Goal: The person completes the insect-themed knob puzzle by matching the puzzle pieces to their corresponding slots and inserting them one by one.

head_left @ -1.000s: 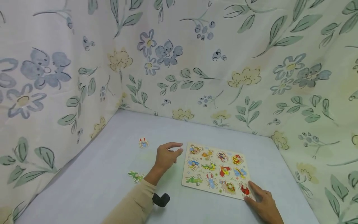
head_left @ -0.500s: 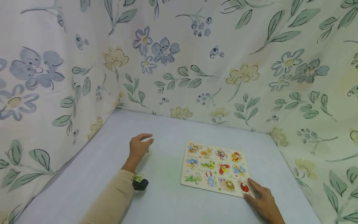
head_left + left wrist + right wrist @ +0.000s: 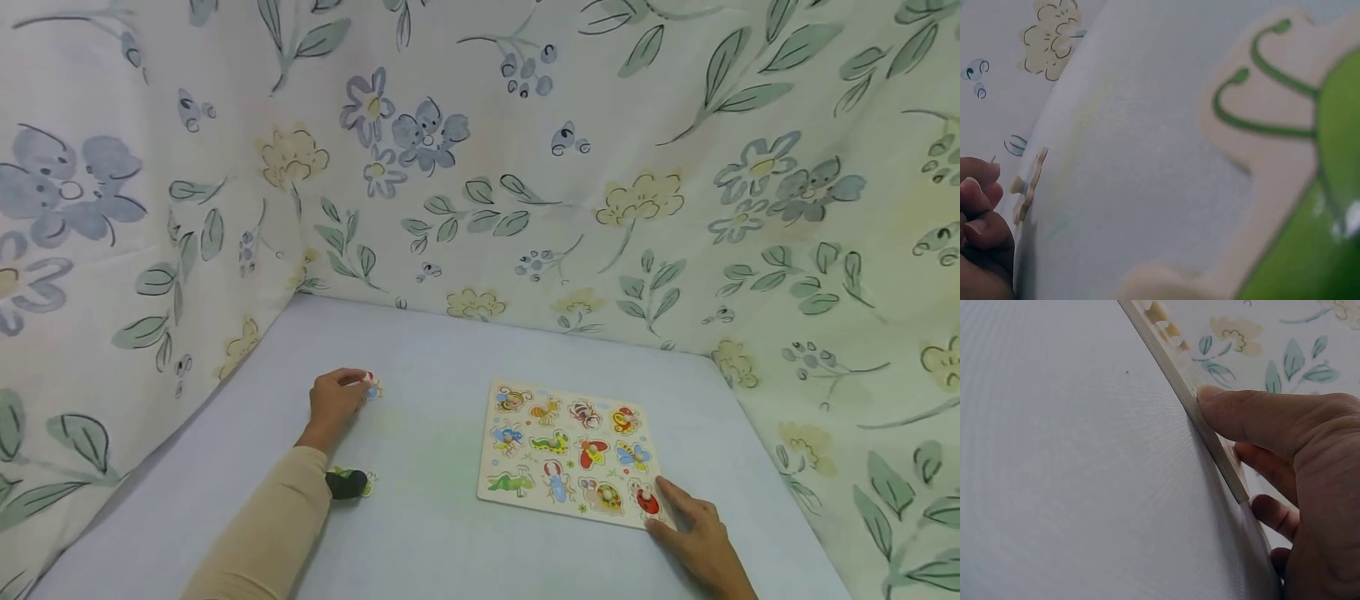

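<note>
My left hand [image 3: 334,407] is at the small stag beetle puzzle piece [image 3: 372,387] on the left of the table. In the left wrist view its bent fingertips [image 3: 991,172] lie close beside the piece's small knob [image 3: 1017,184], slightly apart from it. A green grasshopper piece [image 3: 1347,150] looms close to the left wrist; in the head view the black wrist camera partly covers it. My right hand [image 3: 701,533] holds the near right corner of the wooden insect puzzle board [image 3: 536,508], thumb [image 3: 1241,419] on one edge and fingers on the other.
Pictured insects fill the board, among them a ladybird [image 3: 647,502], a snail [image 3: 603,495] and a caterpillar [image 3: 550,443]. A black wrist camera [image 3: 348,484] sits under the left wrist. Floral cloth [image 3: 525,167] hangs around the white table [image 3: 420,533].
The left hand has moved left from beside the board to the stag beetle piece, and its fingers have come nearer together. The right hand stays at the board's corner. The head view has shifted slightly.
</note>
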Demonstrator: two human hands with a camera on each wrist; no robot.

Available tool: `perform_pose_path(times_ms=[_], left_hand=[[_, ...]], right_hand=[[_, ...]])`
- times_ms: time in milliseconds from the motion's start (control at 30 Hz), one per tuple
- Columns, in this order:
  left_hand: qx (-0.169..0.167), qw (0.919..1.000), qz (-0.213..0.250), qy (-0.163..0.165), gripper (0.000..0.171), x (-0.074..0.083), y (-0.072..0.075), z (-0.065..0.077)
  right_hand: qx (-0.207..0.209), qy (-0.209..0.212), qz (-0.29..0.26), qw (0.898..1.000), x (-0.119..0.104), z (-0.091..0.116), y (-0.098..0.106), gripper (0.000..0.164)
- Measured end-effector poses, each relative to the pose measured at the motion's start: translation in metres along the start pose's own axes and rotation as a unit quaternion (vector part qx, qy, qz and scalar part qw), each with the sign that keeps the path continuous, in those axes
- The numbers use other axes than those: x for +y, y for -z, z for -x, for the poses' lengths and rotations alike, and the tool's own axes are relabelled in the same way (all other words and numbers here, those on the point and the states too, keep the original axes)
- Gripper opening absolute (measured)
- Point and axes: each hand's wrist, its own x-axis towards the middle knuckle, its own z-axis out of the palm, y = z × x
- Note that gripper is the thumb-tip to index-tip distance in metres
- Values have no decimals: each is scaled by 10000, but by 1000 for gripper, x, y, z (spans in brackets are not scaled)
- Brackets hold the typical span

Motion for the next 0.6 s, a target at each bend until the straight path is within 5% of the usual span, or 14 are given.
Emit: perform_pose_path(times_ms=[300, 600], left_hand=[[-363, 9992, -129, 94, 25, -4, -5, -6], [46, 9987, -467, -210, 22, -6, -14, -9]], right_hand=[[111, 28, 41, 9999, 0, 1, 0, 77], [113, 88, 56, 9999, -1, 1, 0, 77]])
